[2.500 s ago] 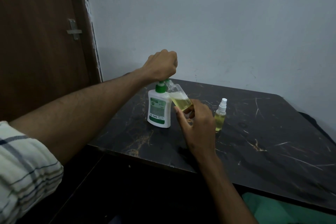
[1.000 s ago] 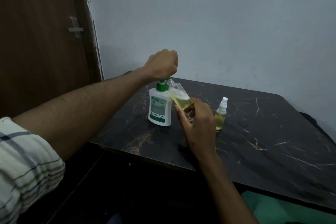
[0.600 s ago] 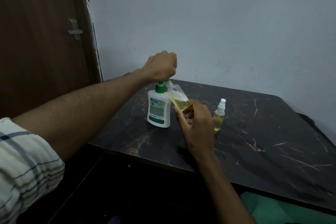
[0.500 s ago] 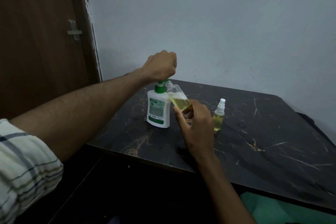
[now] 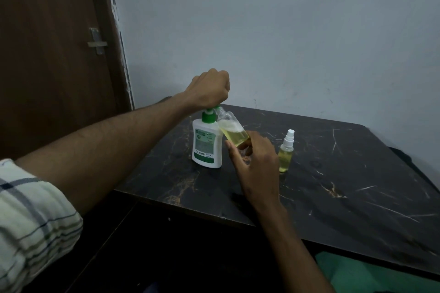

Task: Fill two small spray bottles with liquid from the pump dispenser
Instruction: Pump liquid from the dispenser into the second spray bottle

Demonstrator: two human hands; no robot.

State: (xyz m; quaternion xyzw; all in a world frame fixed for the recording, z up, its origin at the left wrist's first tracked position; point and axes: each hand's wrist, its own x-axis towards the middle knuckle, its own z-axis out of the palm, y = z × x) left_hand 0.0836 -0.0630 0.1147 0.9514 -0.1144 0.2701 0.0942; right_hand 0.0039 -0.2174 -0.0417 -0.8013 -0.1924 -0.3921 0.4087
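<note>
Spray bottle, uncapped and clear, tilted at centre frame with its neck tucked under the nozzle of the pump dispenser; roughly half full of yellow-green liquid with a band of foam on top. Pinched low on the body by the right hand, thumb on the near side and fingers curled round the far side. Left hand closed into a fist over the green pump head, pressing down. Second spray bottle upright to the right of centre, white sprayer fitted, about two-thirds full, standing apart on the dark marbled surface.

Likely light and thin-walled, so squeezable; best gripped low and gently, since a hard pinch could push liquid up through the open neck. Probably slick if any soapy liquid runs down the outside. Narrow mouth, so needs holding close against the nozzle. Dispenser stiffer and heavier, stable on its broad base under a straight downward press, though liable to tip if pushed off-axis. No loose sprayer cap for the held bottle visible anywhere on the surface.
</note>
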